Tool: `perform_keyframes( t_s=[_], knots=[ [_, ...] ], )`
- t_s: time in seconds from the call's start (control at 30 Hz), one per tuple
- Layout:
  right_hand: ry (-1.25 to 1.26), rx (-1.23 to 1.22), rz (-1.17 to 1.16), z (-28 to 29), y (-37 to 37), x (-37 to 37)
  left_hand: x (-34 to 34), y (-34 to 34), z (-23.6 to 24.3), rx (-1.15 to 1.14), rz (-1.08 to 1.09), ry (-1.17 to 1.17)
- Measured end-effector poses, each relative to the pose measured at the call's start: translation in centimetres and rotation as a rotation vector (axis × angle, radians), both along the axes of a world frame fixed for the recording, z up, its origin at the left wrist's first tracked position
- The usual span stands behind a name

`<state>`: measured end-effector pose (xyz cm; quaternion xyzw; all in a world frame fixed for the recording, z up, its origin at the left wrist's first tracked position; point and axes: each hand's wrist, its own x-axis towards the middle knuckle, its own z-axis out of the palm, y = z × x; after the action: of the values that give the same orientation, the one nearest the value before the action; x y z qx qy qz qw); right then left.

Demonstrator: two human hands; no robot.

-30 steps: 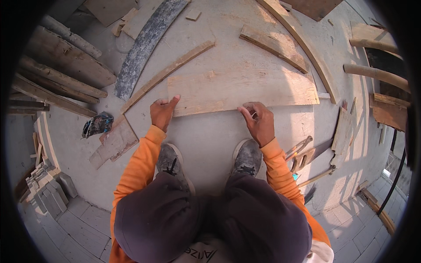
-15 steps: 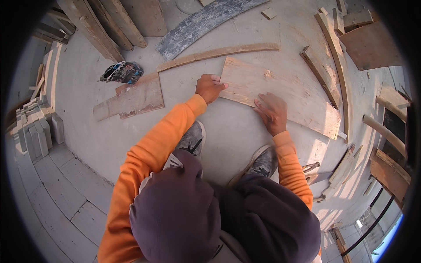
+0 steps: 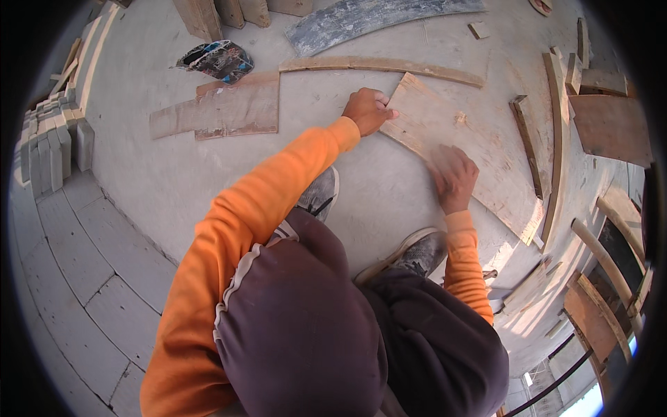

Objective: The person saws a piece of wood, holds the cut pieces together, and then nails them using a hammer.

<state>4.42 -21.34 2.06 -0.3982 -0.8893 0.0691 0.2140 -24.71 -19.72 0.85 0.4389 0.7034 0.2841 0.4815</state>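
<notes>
- Nearest, the right hand [image 3: 455,179], blurred, bends over the near edge of a plywood board [image 3: 472,135]; whether it grips, I can't tell.
- Farther left, the left hand [image 3: 368,111] pinches the board's corner; the board slants far left to near right over the concrete floor [image 3: 375,184].
- Looks like positioning; next calls for steady hold on both sides.
- Beyond, a narrow wooden strip [image 3: 389,64].

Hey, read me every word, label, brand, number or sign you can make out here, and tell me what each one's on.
No text can be read in this view.
Crumpled dark item with blue patches: printed-looking pattern, too small to tell whether any is lettering.
Wooden board: grain and stains, no lettering visible.
</notes>
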Motion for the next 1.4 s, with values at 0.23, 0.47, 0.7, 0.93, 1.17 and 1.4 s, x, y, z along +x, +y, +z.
perform_keyframes(
  t_s=[0.23, 0.47, 0.7, 0.93, 1.17, 1.4],
  knots=[
    [-0.032, -0.012, -0.012, 0.1, -0.1, -0.4, -0.6, -0.7, -2.3, 0.063, -0.020, -0.104],
    [-0.082, -0.115, -0.048, -0.2, -0.4, -0.2, -0.2, -0.8, -1.0, 0.022, -0.002, -0.079],
    [-0.182, -0.087, -0.222, 1.0, 5.1, 2.1, 0.0, -0.5, -0.4, -0.004, -0.007, -0.032],
    [-0.457, -0.286, -0.312, 0.7, 9.4, 3.9, 0.0, -0.3, 0.2, -0.014, -0.017, 0.012],
    [-0.183, -0.376, -0.356, 3.3, 10.3, 3.8, -0.4, 0.9, 2.0, 0.020, -0.022, -0.070],
    [-0.143, -0.333, -0.329, 6.0, 13.5, 5.1, -0.4, 3.1, 5.1, 0.033, -0.070, -0.247]
  ],
)
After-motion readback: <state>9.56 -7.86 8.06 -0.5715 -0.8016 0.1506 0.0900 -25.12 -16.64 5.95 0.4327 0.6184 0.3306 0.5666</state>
